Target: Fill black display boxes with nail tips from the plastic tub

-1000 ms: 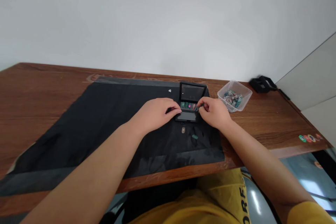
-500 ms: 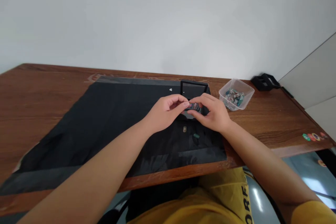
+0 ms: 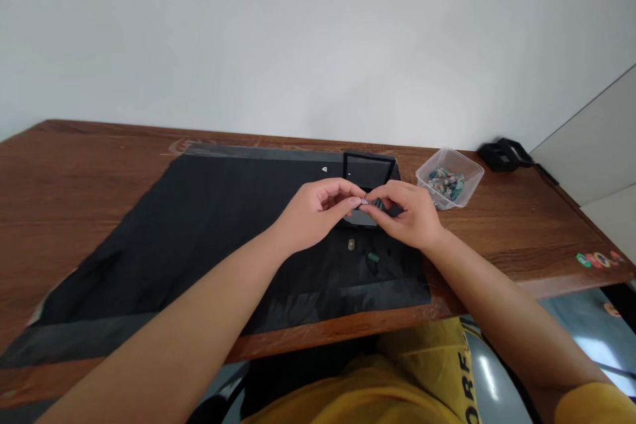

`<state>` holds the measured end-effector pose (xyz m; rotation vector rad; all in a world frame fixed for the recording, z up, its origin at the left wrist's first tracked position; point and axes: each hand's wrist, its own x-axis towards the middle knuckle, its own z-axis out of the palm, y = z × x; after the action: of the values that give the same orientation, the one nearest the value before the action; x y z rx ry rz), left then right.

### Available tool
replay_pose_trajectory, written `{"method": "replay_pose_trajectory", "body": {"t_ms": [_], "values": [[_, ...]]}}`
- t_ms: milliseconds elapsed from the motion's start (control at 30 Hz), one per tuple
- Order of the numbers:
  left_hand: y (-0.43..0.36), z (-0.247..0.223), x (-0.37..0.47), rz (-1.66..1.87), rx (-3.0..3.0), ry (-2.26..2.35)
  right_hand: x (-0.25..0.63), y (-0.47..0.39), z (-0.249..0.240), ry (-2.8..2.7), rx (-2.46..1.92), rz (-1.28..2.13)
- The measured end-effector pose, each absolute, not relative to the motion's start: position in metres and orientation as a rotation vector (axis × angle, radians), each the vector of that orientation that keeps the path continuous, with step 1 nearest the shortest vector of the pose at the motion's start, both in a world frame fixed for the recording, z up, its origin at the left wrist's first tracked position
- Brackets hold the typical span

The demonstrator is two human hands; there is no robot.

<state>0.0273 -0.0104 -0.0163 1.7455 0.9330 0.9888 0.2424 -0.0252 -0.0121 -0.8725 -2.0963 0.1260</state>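
My left hand and my right hand meet over an open black box with a framed lid. Thumb and forefinger of each hand pinch a tiny shiny piece between them; its kind is too small to tell. My hands partly hide the lower half of the box. In front of it, on the black mat, lie a small pale piece and a small green piece. Another little whitish piece rests left of the lid.
A clear plastic tub holding several small wrapped-looking bits stands right of the box. Farther right is a black tray-like holder near the wall. Round stickers mark the wooden table's right front edge.
My right fingers have closed in toward my left fingertips, and the gap between the two hands has narrowed. The loose pieces on the mat stay where they were.
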Motion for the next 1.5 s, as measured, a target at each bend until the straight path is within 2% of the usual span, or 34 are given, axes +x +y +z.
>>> {"method": "replay_pose_trajectory", "body": {"t_ms": [367,1100,1267,1500], "values": [[-0.011,-0.017,0.025,1.001,1.694,0.947,0.242,-0.028,-0.01,-2.111,-0.898,0.262],[-0.011,-0.017,0.027,0.925,1.636,0.932,0.248,-0.027,-0.012,-2.189,-0.913,0.235],[-0.007,-0.018,0.02,1.063,1.849,1.125,0.256,-0.021,-0.007,-2.129,-1.134,0.218],[-0.001,-0.018,0.009,0.967,2.031,1.342,0.254,-0.016,-0.007,-2.01,-1.653,0.342]]}}
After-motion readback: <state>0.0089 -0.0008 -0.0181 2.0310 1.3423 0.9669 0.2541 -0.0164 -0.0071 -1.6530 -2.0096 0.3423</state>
